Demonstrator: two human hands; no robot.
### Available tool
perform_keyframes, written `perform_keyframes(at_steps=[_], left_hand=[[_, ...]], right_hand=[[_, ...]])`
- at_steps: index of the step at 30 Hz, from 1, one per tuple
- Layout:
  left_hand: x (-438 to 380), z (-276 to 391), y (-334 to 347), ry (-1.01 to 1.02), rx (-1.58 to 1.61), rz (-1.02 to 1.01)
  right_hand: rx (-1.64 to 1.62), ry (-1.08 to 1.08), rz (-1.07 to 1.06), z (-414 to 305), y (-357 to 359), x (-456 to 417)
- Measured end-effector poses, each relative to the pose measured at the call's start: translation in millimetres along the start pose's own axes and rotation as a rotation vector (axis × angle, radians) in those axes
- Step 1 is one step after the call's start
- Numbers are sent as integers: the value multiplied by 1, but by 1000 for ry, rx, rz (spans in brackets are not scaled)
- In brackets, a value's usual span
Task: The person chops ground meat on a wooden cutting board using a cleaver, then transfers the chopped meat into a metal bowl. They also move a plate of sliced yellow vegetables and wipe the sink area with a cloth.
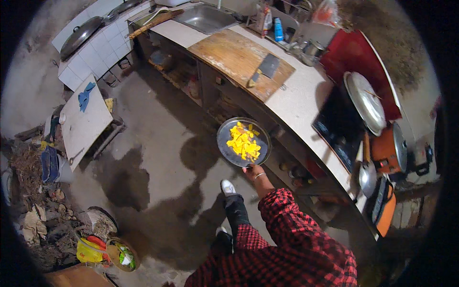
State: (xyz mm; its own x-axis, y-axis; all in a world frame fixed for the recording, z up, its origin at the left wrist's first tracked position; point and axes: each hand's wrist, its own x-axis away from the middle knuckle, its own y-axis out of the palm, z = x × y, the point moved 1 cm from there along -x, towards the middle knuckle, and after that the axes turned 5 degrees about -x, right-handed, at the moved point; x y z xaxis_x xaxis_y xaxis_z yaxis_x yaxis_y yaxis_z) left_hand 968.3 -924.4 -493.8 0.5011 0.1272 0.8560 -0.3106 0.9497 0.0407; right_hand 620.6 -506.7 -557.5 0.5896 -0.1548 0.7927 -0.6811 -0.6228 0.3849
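My right hand (254,171) grips the near rim of a round metal plate (224,141), with a bracelet at the wrist and a red-and-black checked sleeve behind. A heap of cut yellow pieces (244,142) lies on the plate. It is held over the floor, just beside the front of the counter (294,106). On the counter, a wooden cutting board (222,48) carries a cleaver (269,65), its handle towards the front edge. My left hand is out of view.
A black cooktop (339,122) is on the right counter, near a large metal lid (365,102), an orange pot (385,152) and a ladle (367,175). The steel sink (204,18) is at the back. A low table (86,120) and a basket (133,263) stand left.
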Motion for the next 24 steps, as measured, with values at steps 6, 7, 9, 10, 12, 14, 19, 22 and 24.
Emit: perform_keyframes(at_steps=[6, 7, 9, 10, 12, 14, 19, 22, 24], left_hand=[[-13, 18, 24, -71, -5, -15], [-14, 21, 25, -79, -5, -11], [-18, 29, 25, -93, -8, -3], [-21, 34, 25, -100, -12, 0], [-25, 43, 26, -112, -21, 3], [-29, 53, 27, -123, -32, 8], [-36, 77, 26, -139, -75, 2], [-38, 89, 22, -149, -102, -2], [-39, 96, 19, -153, -117, -1]], right_hand=[[-125, -170, -4, -42, 45, -85], [-46, -181, 19, -50, 43, -98], [-90, -155, -15, -63, 38, -126], [-110, -161, 6, -67, 33, -138], [-82, -232, 100, -73, 23, -158], [-232, -256, -33, -75, 15, -171], [-378, -329, -79, -78, 8, -183], [-400, -340, -54, -77, 13, -184], [-412, -338, -48, -73, 16, -185]])
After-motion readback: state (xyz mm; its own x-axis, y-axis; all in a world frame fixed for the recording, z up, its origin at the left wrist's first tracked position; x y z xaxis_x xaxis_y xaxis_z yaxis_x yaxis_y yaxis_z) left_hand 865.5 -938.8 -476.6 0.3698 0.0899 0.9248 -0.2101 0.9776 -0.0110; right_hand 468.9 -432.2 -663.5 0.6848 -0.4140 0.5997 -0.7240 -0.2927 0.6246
